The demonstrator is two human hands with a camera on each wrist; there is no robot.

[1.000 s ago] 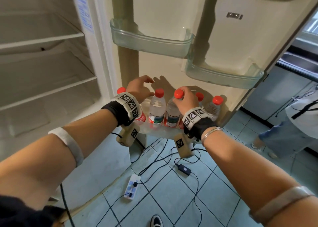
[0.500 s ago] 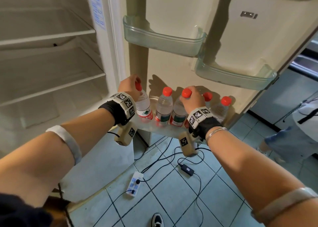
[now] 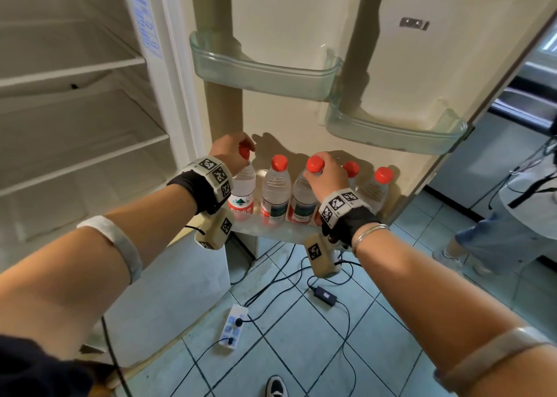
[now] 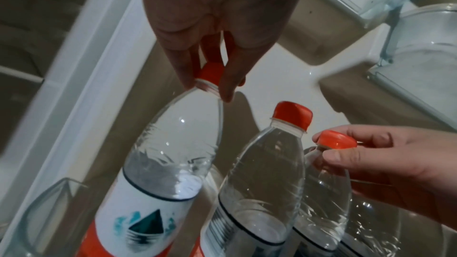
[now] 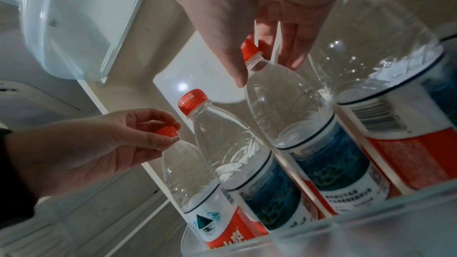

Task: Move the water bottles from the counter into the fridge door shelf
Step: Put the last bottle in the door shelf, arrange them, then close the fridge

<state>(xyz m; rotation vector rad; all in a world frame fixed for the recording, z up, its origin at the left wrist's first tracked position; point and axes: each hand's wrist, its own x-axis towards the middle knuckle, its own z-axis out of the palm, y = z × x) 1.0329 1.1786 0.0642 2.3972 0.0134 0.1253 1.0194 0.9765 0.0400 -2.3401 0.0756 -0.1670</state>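
Note:
Several clear water bottles with red caps stand in a row in the lowest fridge door shelf. My left hand pinches the cap of the leftmost bottle; in the left wrist view my fingers close round that cap. The second bottle stands untouched. My right hand grips the cap of the third bottle; the right wrist view shows the hand round that cap. Two more bottles stand to the right, partly hidden by my right hand.
Two empty clear door bins hang above the bottles. The open fridge's bare shelves are at the left. A power strip and cables lie on the tiled floor. Another person stands at the right.
My left hand, open above the leftmost bottle a second ago, has come down and pinched its cap. My right hand has stayed on the third bottle's cap.

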